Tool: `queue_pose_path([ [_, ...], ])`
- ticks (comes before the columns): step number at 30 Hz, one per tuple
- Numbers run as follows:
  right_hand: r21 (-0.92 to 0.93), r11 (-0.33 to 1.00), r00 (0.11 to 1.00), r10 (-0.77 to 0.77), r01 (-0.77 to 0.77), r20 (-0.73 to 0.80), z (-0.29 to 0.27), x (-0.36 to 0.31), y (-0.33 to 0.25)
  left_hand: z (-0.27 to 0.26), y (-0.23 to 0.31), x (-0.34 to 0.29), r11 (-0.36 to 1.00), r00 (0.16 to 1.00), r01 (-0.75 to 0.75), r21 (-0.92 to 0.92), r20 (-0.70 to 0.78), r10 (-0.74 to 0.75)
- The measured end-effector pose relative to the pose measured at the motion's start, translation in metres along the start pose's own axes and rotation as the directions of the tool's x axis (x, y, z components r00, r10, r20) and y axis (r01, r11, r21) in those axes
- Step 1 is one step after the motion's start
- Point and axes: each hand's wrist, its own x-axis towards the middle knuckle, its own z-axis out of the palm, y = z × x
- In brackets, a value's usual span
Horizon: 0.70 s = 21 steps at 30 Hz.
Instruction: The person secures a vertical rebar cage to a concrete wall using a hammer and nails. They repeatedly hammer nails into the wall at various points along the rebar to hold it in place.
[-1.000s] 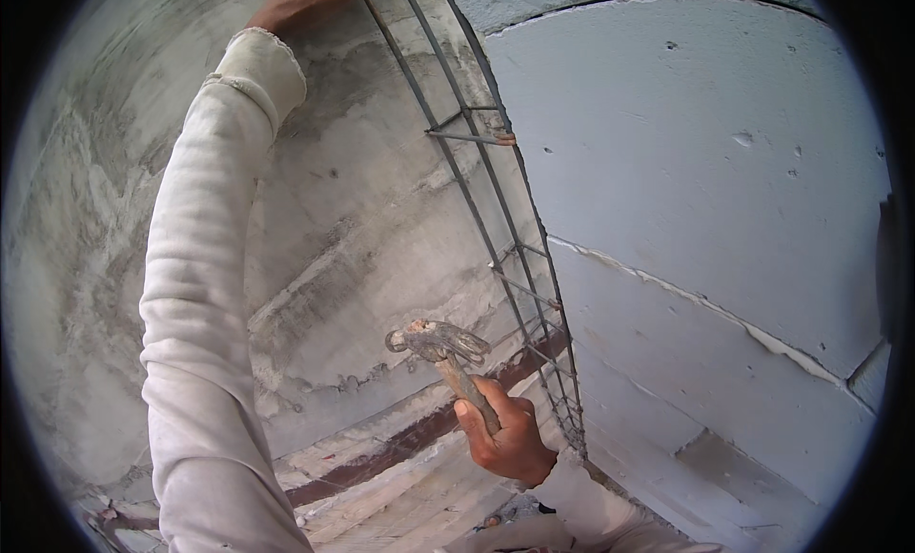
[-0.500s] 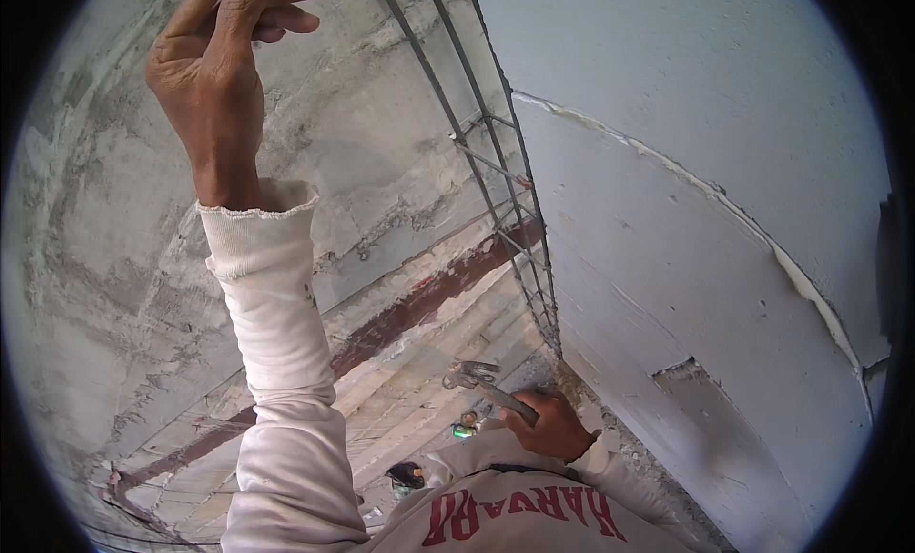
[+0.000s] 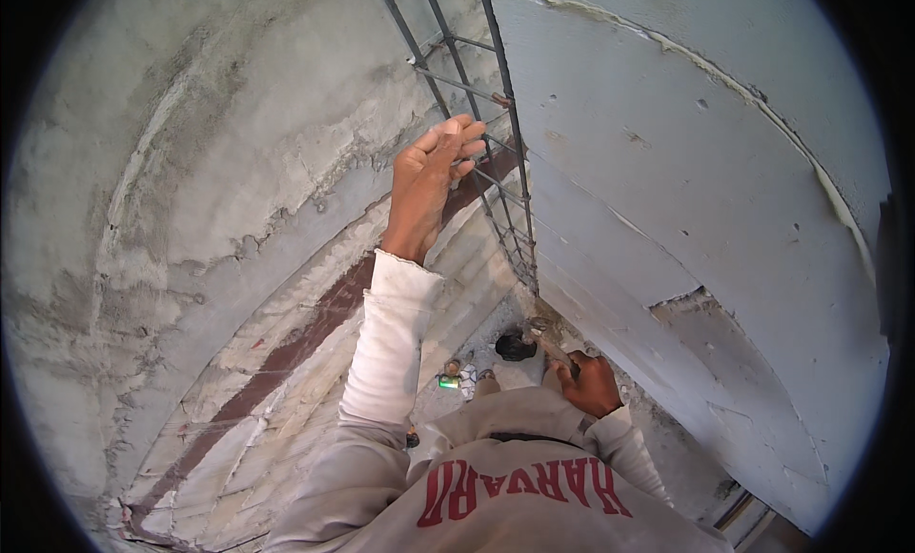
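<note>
My left hand (image 3: 429, 181) is raised beside the rebar cage (image 3: 464, 71), its fingers curled and thumb drawn in against them. The fingertips overlap the bars in view; whether they touch them, or pinch something small, cannot be made out. Low down near my waist, my right hand (image 3: 593, 385) is wrapped round the handle of a claw hammer (image 3: 556, 348). The hammer's head points away from me and blends into the rubble behind it.
A rough concrete wall (image 3: 257, 153) stands left and a smooth grey panel wall (image 3: 667, 172) right. A reddish-brown strip (image 3: 276, 372) crosses the left wall low down. On the ground lie a black round object or hole (image 3: 515, 345) and a small green item (image 3: 448, 382).
My left hand has come down and right, from the upper left to the rebar cage. My right hand has shifted slightly right with the hammer. The view has shifted too.
</note>
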Motion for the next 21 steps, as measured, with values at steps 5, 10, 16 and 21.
queue_pose_path([
  [5,0.057,0.996,0.997,0.076,-0.075,-0.009,0.000,-0.005,-0.008,0.048,-0.005,0.029,0.919,0.985,-0.067,-0.389,0.123,0.124],
  [10,0.084,0.991,0.994,0.105,-0.103,-0.019,0.005,-0.022,0.011,0.056,-0.014,0.037,0.854,0.969,-0.148,-0.499,0.099,0.226],
  [16,-0.032,0.992,0.992,0.119,-0.120,-0.049,0.011,-0.026,0.039,0.054,-0.016,0.040,0.900,0.969,-0.168,-0.402,0.101,0.226],
  [21,-0.079,0.987,0.990,0.142,-0.141,0.002,0.019,-0.021,0.071,0.043,-0.017,0.020,0.965,0.978,-0.205,-0.162,0.014,0.210],
])
